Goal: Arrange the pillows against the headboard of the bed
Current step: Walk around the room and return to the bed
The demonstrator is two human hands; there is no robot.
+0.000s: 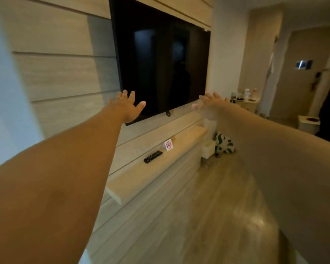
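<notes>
Pillows, bed and headboard lie outside this view; both arms reach straight forward toward a wall, the left hand (129, 105) with fingers spread and straight, holding nothing, and the right hand (210, 105) likewise flat and empty, though it is somewhat blurred. Beyond the hands hangs a dark television (160, 60) on a pale panelled wall (55, 73), the left hand overlapping its lower corner. Below it, a light shelf (152, 174) carries a black remote (153, 156) and a small no-smoking sign (168, 145), with wooden floor (208, 216) underneath and a green-and-white bag (223, 143) beside a small white bin (208, 149) further along.
</notes>
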